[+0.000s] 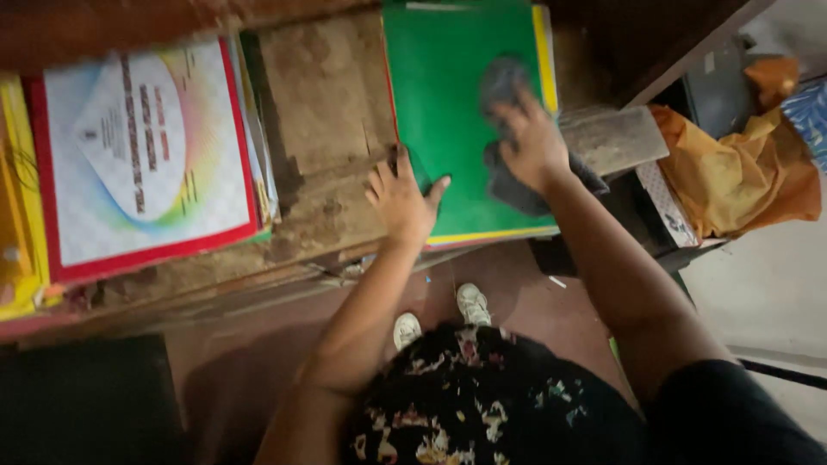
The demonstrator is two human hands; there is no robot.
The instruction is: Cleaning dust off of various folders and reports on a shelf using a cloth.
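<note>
The person leaned over the worn wooden desk (323,112), both arms stretched forward. The left hand (401,200) lay flat with fingers spread, pinning the near left edge of a green folder (439,95) at the desk's front edge. The right hand (532,142) pressed a dark grey cloth (508,185) onto that folder, fingers curled over it, blurred. A red-bordered printed sheet (146,155) lay toward the desk's left end.
</note>
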